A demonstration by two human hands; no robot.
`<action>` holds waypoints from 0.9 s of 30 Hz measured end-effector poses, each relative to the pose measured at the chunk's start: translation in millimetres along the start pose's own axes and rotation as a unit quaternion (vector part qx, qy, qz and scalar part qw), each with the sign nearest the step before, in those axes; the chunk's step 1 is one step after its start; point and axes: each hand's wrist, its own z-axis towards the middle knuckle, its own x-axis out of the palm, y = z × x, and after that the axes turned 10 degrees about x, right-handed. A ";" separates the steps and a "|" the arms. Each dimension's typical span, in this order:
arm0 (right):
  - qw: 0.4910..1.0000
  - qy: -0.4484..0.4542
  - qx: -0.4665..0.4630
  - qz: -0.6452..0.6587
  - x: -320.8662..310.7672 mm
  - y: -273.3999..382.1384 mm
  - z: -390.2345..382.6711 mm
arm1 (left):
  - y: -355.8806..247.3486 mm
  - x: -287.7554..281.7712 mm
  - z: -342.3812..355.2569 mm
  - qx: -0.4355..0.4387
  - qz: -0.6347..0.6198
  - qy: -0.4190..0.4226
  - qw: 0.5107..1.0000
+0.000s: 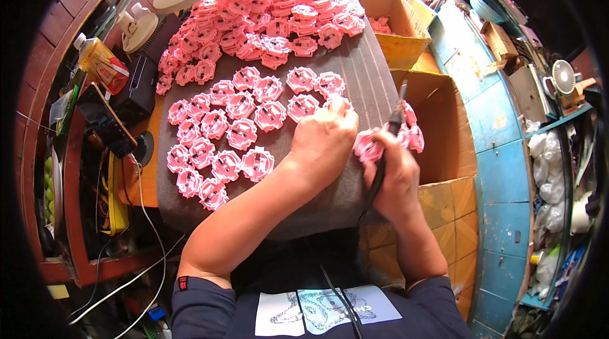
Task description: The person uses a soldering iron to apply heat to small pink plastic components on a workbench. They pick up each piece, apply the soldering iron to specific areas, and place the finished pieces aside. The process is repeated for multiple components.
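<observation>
Blue tiles [501,174] are seen running down the right of a crowded room, with laden shelves [564,130] beyond them. A dark-topped table [371,72] is set in the middle, its right edge flanked by a near box [453,126] and a far box [399,53], both of cardboard; some pink pieces are held in the far one.

At the table's far end a large heap [266,19] of pink parts is piled several deep. Nearer, a single layer of spread parts [241,104] is laid out, and a small cluster [412,139] is gathered at the right edge. The work is judged to be partway along, handled a part at a time; whether the heap is finished or waiting cannot be told.

Bare room is left along the near edge and in a strip down the right, though little margin is given beside the cluster before the drop.

By the right hand [393,171], fingers wrapped firmly, a slim black tool [396,118] is held, its metal tip pointed up and away. The left hand [327,133] is curled, fingertips drawn together over one pink part [340,102] at the layer's right end; whether it is pinched or merely touched cannot be told
</observation>
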 end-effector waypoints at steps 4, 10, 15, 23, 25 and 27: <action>0.990 -0.054 0.082 -0.103 -17.0 -39.4 23.4 | -4.6 3.6 2.7 0.018 0.033 0.001 0.999; 0.994 -0.004 0.040 0.100 -15.6 -4.7 -11.0 | -10.6 -22.9 -53.9 0.071 -0.115 -0.050 0.990; 0.991 0.042 -0.041 0.116 7.0 15.4 -33.5 | -12.4 -29.7 -82.7 0.046 -0.192 -0.088 0.976; 0.987 0.036 -0.096 0.120 6.9 14.7 -28.5 | -18.3 -28.8 -86.3 0.043 -0.209 -0.099 0.972; 0.986 0.037 -0.109 0.117 8.0 13.4 -29.4 | -18.9 -28.3 -87.5 0.044 -0.208 -0.096 0.972; 0.985 0.039 -0.119 0.115 9.4 13.1 -29.1 | -18.8 -28.7 -88.8 0.049 -0.206 -0.091 0.973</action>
